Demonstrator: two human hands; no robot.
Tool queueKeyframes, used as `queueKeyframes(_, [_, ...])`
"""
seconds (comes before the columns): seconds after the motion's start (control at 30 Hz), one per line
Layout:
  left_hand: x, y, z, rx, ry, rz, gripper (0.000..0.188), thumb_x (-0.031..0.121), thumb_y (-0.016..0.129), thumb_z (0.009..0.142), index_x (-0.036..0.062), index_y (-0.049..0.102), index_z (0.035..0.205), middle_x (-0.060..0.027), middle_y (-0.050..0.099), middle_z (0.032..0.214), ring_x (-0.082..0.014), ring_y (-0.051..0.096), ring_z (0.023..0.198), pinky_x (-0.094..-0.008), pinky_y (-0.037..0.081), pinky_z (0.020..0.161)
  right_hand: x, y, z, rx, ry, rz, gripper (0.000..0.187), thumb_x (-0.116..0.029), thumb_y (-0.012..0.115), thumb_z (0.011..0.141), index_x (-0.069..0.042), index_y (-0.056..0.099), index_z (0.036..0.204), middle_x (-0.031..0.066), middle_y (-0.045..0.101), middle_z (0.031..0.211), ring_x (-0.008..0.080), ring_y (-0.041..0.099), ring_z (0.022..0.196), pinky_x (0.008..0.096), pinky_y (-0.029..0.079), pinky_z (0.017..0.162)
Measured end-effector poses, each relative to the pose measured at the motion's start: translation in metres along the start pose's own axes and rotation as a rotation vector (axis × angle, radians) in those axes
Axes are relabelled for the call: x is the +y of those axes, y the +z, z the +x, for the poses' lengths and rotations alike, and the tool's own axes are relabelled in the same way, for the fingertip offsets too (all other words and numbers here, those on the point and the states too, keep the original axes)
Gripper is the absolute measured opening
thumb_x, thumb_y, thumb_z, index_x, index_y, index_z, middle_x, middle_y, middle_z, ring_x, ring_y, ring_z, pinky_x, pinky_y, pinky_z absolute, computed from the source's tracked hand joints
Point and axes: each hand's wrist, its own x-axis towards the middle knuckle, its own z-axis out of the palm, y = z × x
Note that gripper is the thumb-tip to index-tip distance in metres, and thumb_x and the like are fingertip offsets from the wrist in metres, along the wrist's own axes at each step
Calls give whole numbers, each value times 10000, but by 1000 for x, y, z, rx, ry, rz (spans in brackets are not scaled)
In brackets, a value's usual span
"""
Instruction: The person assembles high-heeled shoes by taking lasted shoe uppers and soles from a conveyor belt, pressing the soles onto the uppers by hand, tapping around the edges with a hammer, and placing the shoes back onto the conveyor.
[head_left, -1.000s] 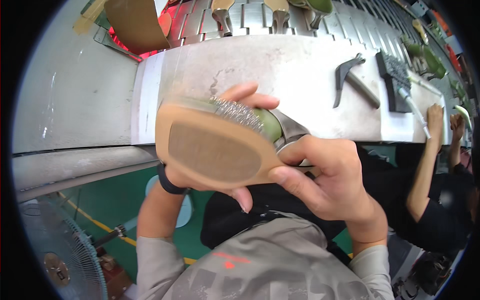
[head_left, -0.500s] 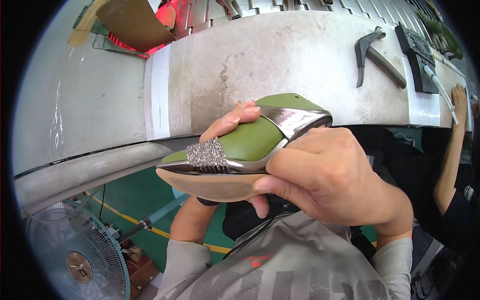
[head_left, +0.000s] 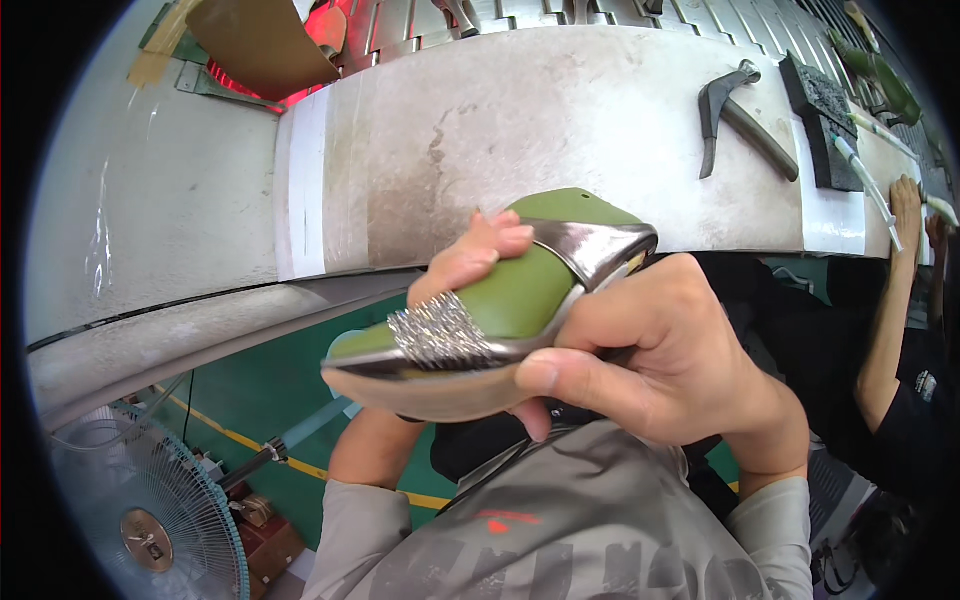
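Observation:
A pointed shoe (head_left: 440, 332) is held in front of my body near the bench edge, toe to the left. A silver edge runs along it, a glittering band crosses the toe part, and the sole is tan. A green last fills it. My left hand (head_left: 470, 258) wraps round the shoe from the far side, fingers over the top and thumb tip showing under the sole. On the near side, my right hand (head_left: 655, 355) pinches the shoe's lower edge around its middle, thumb against the sole edge.
A hammer (head_left: 755, 135) lies on the pale bench (head_left: 600, 120), beside a dark block (head_left: 825, 120) and a white brush-like tool (head_left: 865, 188). A co-worker's arm (head_left: 895, 290) rests at the right. A slatted conveyor (head_left: 540, 12) runs along the back. A fan (head_left: 150, 510) stands lower left.
The shoe has tipped so that less of its sole shows, and it sits slightly lower at the toe. My right thumb has straightened along the sole edge. Both hands keep their hold.

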Motion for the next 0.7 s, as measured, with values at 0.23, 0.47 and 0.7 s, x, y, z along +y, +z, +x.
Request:
queueKeyframes(0.23, [53, 11, 51, -195, -453, 132, 1120, 485, 992, 572, 13, 503, 1463, -161, 594, 1442, -343, 562, 1356, -484, 379, 1186, -8, -37, -21, 2, 258, -24, 446, -311, 721, 983, 16, 654, 686, 14, 545, 528, 59, 424, 499, 286, 317, 451])
queueKeyframes(0.47, [-24, 45, 89, 393, -170, -364, 623, 416, 671, 1028, -60, 554, 1413, -157, 674, 1306, -216, 599, 1273, -373, 423, 1133, 13, -46, -20, 261, 245, 499, 412, -289, 588, 1081, 103, 716, 1075, 143, 751, 950, 212, 742, 893, 337, 610, 837])
queueKeyframes(0.7, [-29, 91, 76, 616, -365, -510, 272, 220, 577, 1083, -34, 661, 1131, -111, 704, 1146, -141, 652, 1049, -294, 516, 964, 23, 24, -5, 637, -34, 954, 532, -363, 393, 1130, 67, 469, 1435, 218, 576, 1445, 317, 567, 1360, 530, 443, 1158])
